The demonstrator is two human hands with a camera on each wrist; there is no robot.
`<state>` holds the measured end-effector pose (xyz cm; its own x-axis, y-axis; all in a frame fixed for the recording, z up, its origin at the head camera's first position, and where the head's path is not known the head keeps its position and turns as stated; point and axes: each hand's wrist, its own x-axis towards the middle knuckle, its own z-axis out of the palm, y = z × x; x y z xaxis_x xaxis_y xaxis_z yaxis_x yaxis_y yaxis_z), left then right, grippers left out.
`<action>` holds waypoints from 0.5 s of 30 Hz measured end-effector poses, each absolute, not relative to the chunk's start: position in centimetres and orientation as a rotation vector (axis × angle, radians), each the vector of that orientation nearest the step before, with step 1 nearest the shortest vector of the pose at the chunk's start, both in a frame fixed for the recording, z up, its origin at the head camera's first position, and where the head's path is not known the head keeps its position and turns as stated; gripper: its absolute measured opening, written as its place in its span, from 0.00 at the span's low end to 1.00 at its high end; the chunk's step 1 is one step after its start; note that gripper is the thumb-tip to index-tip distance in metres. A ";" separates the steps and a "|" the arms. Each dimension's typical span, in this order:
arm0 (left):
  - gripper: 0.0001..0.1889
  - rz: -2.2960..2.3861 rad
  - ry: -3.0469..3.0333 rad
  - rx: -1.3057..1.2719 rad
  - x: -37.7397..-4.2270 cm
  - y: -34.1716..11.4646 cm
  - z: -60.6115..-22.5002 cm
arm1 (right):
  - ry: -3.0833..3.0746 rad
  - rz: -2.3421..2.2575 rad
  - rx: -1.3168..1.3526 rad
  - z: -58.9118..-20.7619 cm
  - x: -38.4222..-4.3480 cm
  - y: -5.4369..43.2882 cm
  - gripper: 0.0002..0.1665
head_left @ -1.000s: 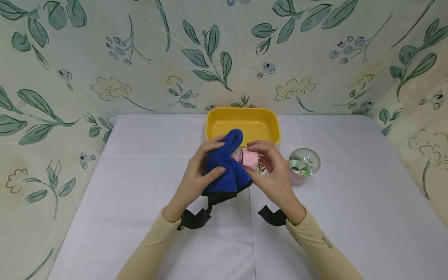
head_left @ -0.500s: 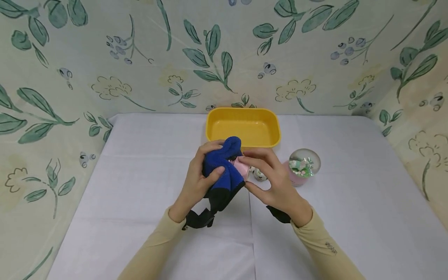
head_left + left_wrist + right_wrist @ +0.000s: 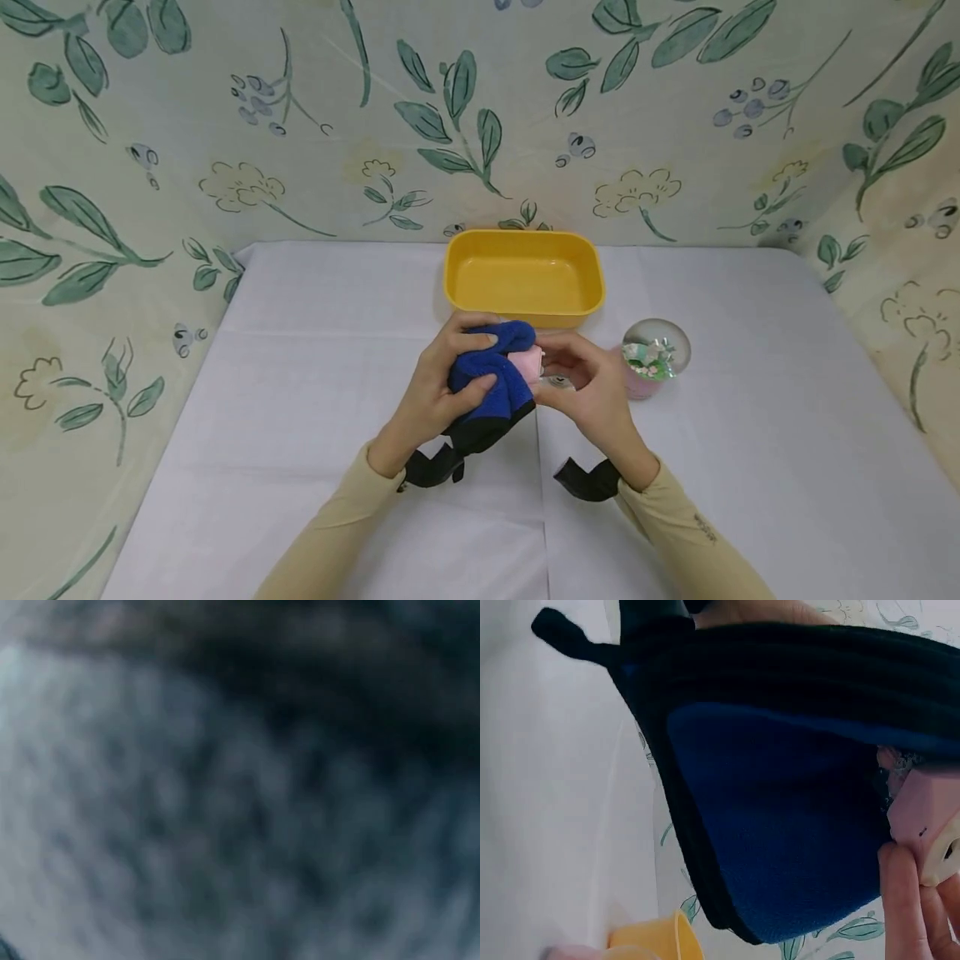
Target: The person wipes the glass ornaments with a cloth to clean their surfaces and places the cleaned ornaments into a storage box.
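Observation:
In the head view my left hand (image 3: 450, 383) grips a folded blue cloth (image 3: 491, 375) with black edging, thumb on the near side. The cloth is wrapped round a small object with a pink faceted base (image 3: 527, 364); its upper part is mostly hidden inside the folds. My right hand (image 3: 588, 383) pinches that base from the right. The right wrist view shows fingers (image 3: 904, 892) on the pink base (image 3: 922, 810), its pale underside, and a glittery bit in the cloth (image 3: 780, 817). Blurred, dark fuzzy material fills the left wrist view.
A yellow tray (image 3: 525, 312) stands just beyond the hands. To their right is a snow globe (image 3: 654, 358) on a pink base. A small round item (image 3: 558, 381) shows partly behind the right hand. White cloth (image 3: 315, 375) covers the table, with a floral backdrop behind.
Both hands have come slightly nearer the body with the cloth and the pink-based object. The cloth is bunched more tightly round it, and the right fingers have shifted on the base.

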<state>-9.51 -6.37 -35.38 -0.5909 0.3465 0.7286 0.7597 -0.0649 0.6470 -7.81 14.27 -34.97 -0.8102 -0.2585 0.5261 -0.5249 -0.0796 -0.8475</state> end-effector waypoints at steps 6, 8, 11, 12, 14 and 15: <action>0.15 -1.709 -1.803 -1.131 -9.5 -6.2 -35.6 | -2.098 1.859 0.908 -34.4 -7.3 14.0 0.29; 0.15 -1.722 -1.797 -1.114 -9.5 -6.1 -35.6 | -2.091 1.635 1.026 -34.3 -7.5 14.1 0.32; 0.15 -1.728 -1.809 -1.105 -9.5 -6.1 -35.7 | -2.008 1.323 1.166 -34.1 -7.9 14.4 0.31; 0.15 -1.733 -1.809 -1.108 -9.5 -6.0 -35.7 | -1.976 1.241 1.191 -34.1 -8.1 14.5 0.30; 0.15 -1.743 -1.802 -1.123 -9.6 -6.0 -35.7 | -1.922 1.123 1.199 -34.1 -8.4 14.7 0.28; 0.15 -1.744 -1.799 -1.138 -9.5 -5.9 -35.7 | -1.901 1.121 1.191 -34.1 -8.5 14.8 0.27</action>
